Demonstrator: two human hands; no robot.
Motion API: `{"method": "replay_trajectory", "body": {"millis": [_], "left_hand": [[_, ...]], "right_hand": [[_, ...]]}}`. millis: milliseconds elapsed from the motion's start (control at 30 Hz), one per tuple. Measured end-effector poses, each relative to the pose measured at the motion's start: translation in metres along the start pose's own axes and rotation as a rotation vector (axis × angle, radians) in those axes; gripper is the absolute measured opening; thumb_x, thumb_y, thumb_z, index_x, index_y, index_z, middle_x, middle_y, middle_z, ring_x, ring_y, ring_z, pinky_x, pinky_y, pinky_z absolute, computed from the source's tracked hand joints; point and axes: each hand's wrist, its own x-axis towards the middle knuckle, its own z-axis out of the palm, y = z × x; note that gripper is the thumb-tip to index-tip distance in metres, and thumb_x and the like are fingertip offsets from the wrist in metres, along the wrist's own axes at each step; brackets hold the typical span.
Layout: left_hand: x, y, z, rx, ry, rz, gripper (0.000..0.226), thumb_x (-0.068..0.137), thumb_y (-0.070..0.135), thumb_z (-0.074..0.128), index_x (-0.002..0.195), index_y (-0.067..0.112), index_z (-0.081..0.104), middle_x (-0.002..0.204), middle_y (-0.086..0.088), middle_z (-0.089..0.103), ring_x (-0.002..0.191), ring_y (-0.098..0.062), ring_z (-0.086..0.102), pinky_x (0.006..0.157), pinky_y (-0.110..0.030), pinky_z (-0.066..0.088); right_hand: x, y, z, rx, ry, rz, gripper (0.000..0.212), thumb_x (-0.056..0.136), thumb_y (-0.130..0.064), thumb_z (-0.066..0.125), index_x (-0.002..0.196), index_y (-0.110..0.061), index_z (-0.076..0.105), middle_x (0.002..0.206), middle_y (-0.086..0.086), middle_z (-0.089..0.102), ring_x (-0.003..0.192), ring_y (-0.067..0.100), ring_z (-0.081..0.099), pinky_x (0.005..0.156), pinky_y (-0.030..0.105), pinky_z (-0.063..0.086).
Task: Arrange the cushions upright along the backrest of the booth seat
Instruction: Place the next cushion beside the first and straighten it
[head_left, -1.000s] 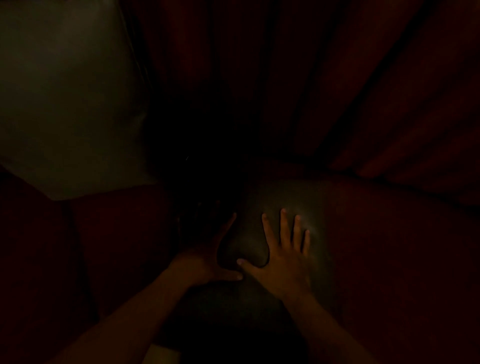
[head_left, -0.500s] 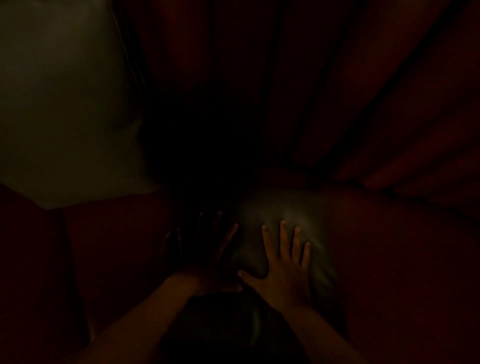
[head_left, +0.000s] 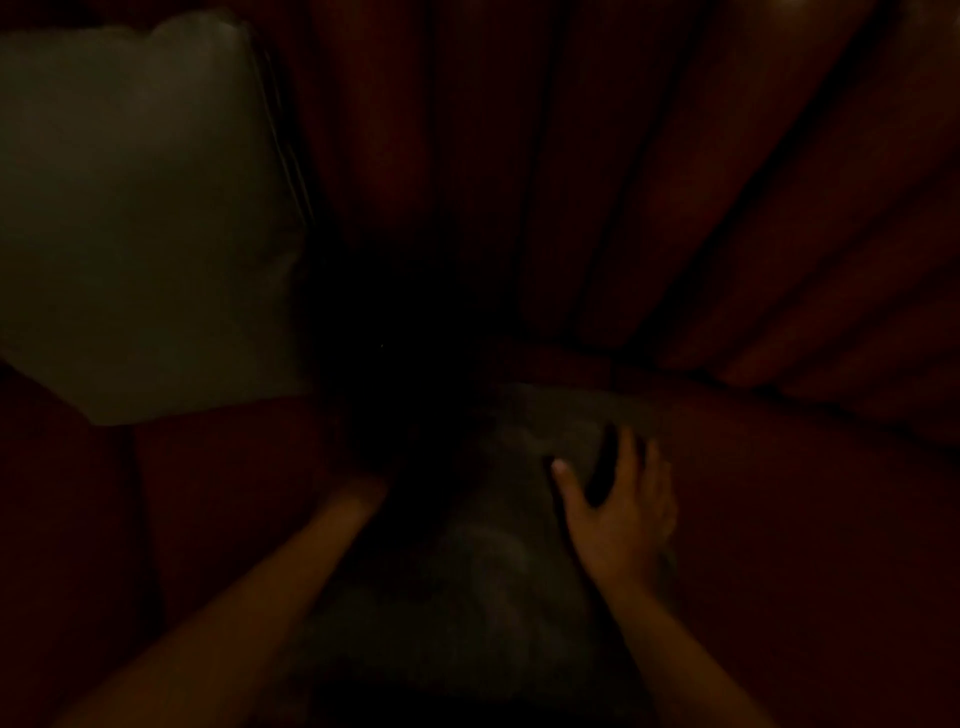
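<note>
- Right hand (head_left: 618, 506) lying flat with fingers spread on the grey cushion (head_left: 498, 561), near its far right corner, gripping nothing.
- Left forearm (head_left: 270, 587) reaching to the cushion's left side; left hand lost in shadow, state impossible to tell.
- Cushion flat on the red bench seat (head_left: 805, 519), far edge near the ribbed backrest (head_left: 597, 182).
- Second pale cushion (head_left: 140, 223) upright against the backrest, at the left end.

Very dim, reddish and soft-focused, with deep central shadow and perhaps a faint glow top right.
</note>
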Motion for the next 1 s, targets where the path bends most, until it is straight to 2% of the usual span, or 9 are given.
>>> {"method": "replay_trajectory", "body": {"millis": [100, 167, 267, 433, 567, 700, 833, 933, 1000], "left_hand": [[0.008, 0.004, -0.008, -0.169, -0.046, -0.066, 0.045, 0.103, 0.026, 0.052, 0.140, 0.000, 0.051, 0.139, -0.013, 0.056, 0.117, -0.028, 0.057, 0.103, -0.041, 0.046], [0.007, 0.003, -0.010, -0.167, -0.042, -0.060, 0.039, 0.103, 0.018, 0.052, 0.137, -0.002, 0.052, 0.137, -0.015, 0.056, 0.113, -0.030, 0.057, 0.099, -0.039, 0.047], [-0.008, 0.006, -0.012, -0.122, 0.000, -0.022, 0.038, 0.103, 0.020, 0.052, 0.137, 0.004, 0.052, 0.136, -0.019, 0.053, 0.124, -0.038, 0.053, 0.104, -0.044, 0.043], [-0.053, 0.030, -0.035, -0.458, 0.140, 0.272, 0.014, 0.088, 0.028, 0.073, 0.099, 0.028, 0.064, 0.108, -0.004, 0.066, 0.089, -0.017, 0.064, 0.081, -0.039, 0.053], [-0.082, 0.040, -0.066, -0.696, 0.074, 0.511, 0.063, 0.071, 0.039, 0.086, 0.126, 0.034, 0.058, 0.120, 0.005, 0.067, 0.106, -0.016, 0.068, 0.083, -0.037, 0.058], [-0.093, 0.025, -0.074, -0.702, 0.090, 0.564, 0.104, 0.051, 0.073, 0.084, 0.141, 0.034, 0.052, 0.132, 0.009, 0.065, 0.119, -0.013, 0.064, 0.094, -0.039, 0.056], [-0.098, 0.027, -0.083, -0.730, 0.148, 0.641, 0.098, 0.052, 0.070, 0.085, 0.138, 0.035, 0.052, 0.131, 0.008, 0.066, 0.117, -0.012, 0.065, 0.094, -0.037, 0.053], [-0.102, 0.047, -0.098, -0.644, 0.244, 0.755, 0.092, 0.063, 0.053, 0.082, 0.142, 0.025, 0.044, 0.136, 0.002, 0.060, 0.121, -0.007, 0.061, 0.091, -0.022, 0.053], [-0.107, 0.059, -0.115, -0.539, 0.277, 0.785, 0.084, 0.057, 0.054, 0.084, 0.131, 0.037, 0.048, 0.129, 0.007, 0.061, 0.114, -0.001, 0.063, 0.085, -0.018, 0.054]], "right_hand": [[0.029, 0.013, -0.004, 0.128, -0.185, 0.470, 0.113, 0.077, -0.088, 0.050, 0.162, -0.027, 0.008, 0.166, 0.016, 0.024, 0.148, 0.044, 0.029, 0.119, 0.061, 0.024], [0.032, 0.016, -0.002, 0.222, -0.229, 0.560, 0.106, 0.078, -0.082, 0.059, 0.155, -0.015, 0.031, 0.152, 0.019, 0.045, 0.135, 0.046, 0.047, 0.112, 0.059, 0.037], [0.022, 0.009, -0.010, 0.249, -0.087, 0.516, 0.081, 0.084, -0.071, 0.064, 0.137, -0.012, 0.052, 0.134, 0.018, 0.059, 0.122, 0.043, 0.057, 0.106, 0.057, 0.043], [0.002, -0.021, -0.056, 0.626, 0.167, 0.339, 0.065, 0.084, -0.056, 0.076, 0.135, -0.020, 0.055, 0.126, 0.003, 0.065, 0.114, 0.027, 0.062, 0.100, 0.044, 0.051], [-0.005, -0.049, -0.098, 0.804, 0.286, 0.185, 0.068, 0.094, -0.054, 0.065, 0.151, -0.027, 0.040, 0.134, -0.014, 0.048, 0.121, 0.007, 0.048, 0.098, 0.031, 0.042], [-0.021, -0.047, -0.100, 0.923, 0.234, 0.180, 0.090, 0.085, -0.080, 0.041, 0.155, -0.024, 0.038, 0.153, -0.001, 0.048, 0.138, 0.017, 0.047, 0.116, 0.046, 0.039], [-0.021, -0.039, -0.105, 0.940, 0.183, 0.214, 0.090, 0.082, -0.085, 0.037, 0.149, -0.026, 0.045, 0.148, 0.000, 0.052, 0.134, 0.022, 0.051, 0.113, 0.050, 0.040], [-0.016, -0.043, -0.127, 0.931, 0.299, 0.223, 0.081, 0.081, -0.087, 0.040, 0.138, -0.031, 0.052, 0.137, -0.002, 0.058, 0.125, 0.020, 0.056, 0.108, 0.053, 0.045], [-0.013, -0.053, -0.148, 0.910, 0.374, 0.215, 0.070, 0.088, -0.076, 0.046, 0.142, -0.033, 0.048, 0.138, -0.005, 0.055, 0.125, 0.017, 0.055, 0.107, 0.055, 0.046]]}}
